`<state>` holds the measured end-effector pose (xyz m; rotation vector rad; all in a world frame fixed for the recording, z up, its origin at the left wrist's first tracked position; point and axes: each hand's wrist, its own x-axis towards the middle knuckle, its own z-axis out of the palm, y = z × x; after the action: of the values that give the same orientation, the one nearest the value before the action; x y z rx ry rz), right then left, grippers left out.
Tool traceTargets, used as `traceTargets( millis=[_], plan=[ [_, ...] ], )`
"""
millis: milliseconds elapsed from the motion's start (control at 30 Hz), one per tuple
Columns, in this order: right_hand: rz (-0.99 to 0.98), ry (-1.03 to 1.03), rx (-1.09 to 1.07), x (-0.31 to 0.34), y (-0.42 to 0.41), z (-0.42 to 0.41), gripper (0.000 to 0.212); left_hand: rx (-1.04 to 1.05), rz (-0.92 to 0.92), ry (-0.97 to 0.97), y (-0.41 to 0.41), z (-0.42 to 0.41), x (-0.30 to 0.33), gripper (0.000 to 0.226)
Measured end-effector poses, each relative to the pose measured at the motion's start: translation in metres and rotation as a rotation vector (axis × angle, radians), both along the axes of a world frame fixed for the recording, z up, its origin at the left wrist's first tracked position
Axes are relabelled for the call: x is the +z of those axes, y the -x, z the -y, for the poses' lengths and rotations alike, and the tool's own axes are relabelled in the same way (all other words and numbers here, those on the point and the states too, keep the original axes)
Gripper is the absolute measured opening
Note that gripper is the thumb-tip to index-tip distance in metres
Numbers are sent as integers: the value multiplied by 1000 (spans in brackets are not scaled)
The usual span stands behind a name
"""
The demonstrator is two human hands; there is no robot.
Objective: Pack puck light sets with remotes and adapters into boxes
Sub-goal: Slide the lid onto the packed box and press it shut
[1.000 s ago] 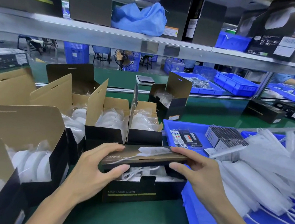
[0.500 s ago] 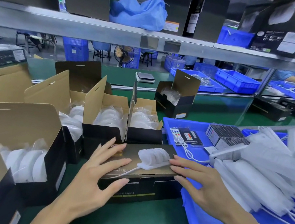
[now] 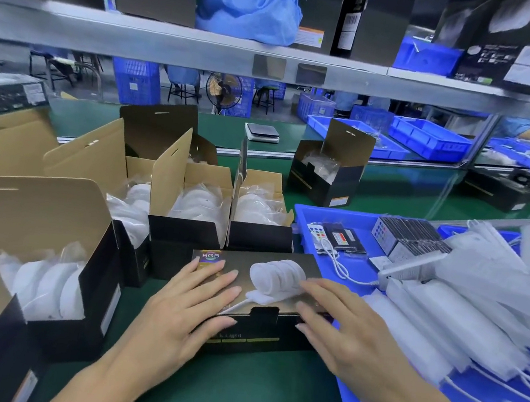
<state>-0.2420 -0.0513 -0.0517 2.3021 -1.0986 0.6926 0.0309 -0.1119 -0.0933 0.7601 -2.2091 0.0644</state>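
Observation:
A black puck light box (image 3: 251, 327) lies in front of me with its printed lid down flat. My left hand (image 3: 175, 320) presses on the lid's left side with spread straight fingers. On the lid's right side my right hand (image 3: 350, 335) lies flat. Behind this box stand several open boxes (image 3: 194, 222) holding bagged white puck lights. A blue tray (image 3: 344, 250) at the right holds remotes (image 3: 318, 232), a stack of flat packs (image 3: 412, 239) and bagged white adapters (image 3: 463, 312) with cables.
More open boxes (image 3: 57, 279) with bagged lights crowd the left side. A single open box (image 3: 330, 172) and a small scale (image 3: 262, 132) stand farther back on the green belt. A shelf (image 3: 273, 65) overhead carries boxes and a blue cloth.
The lid, held half open a second ago, has been pushed down onto the box. Both hands went from gripping the lid's edges to lying flat on top of it.

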Motion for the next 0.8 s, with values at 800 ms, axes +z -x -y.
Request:
traceTargets(
  millis=[800],
  plan=[
    [11, 186, 34, -8, -53, 2, 27, -11, -158, -73, 6, 1, -11, 40]
  ],
)
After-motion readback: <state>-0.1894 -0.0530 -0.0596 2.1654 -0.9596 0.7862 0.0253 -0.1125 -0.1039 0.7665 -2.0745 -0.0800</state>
